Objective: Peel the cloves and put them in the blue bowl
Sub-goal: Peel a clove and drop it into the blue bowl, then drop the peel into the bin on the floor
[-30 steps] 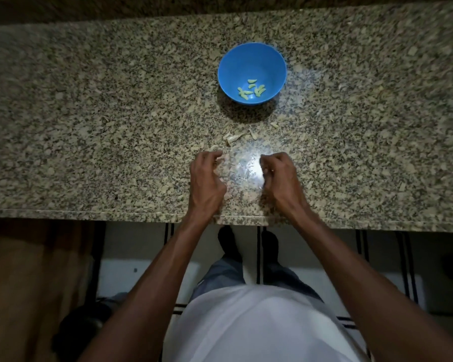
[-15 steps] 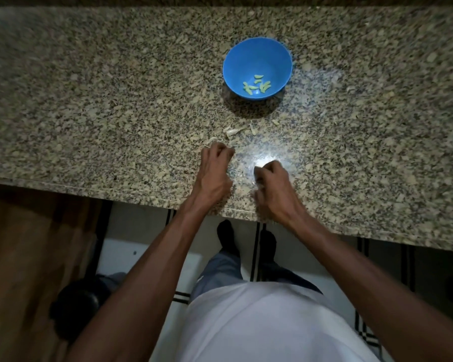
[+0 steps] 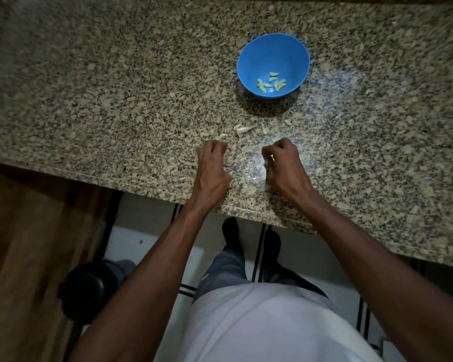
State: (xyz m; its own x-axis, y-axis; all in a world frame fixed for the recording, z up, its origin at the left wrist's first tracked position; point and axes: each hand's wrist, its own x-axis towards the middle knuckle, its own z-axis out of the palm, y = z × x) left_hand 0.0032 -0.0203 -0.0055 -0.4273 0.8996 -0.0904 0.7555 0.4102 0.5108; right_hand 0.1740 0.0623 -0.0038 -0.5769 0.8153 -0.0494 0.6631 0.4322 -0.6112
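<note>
The blue bowl [image 3: 256, 53] stands on the granite counter [image 3: 115, 100] and holds several peeled pale green cloves [image 3: 271, 83]. Loose garlic skins and a pale clove piece [image 3: 242, 129] lie between the bowl and my hands. My left hand [image 3: 211, 168] rests near the counter's front edge with its fingers curled; nothing shows in it, and a scrap of skin [image 3: 222, 137] lies just past its fingertips. To its right, apart from it, my right hand [image 3: 285, 164] pinches a small pale clove [image 3: 272, 158] between thumb and fingers.
The counter's front edge [image 3: 168, 195] runs diagonally under my wrists. Below it are a tiled floor, my feet, and a dark round object [image 3: 89, 291] beside a wooden panel [image 3: 24, 257] at the lower left. A bright light patch [image 3: 256, 167] lies on the counter between my hands.
My hands drew close together half a second ago and have now moved apart again. The view has swung, so the bowl sits further right.
</note>
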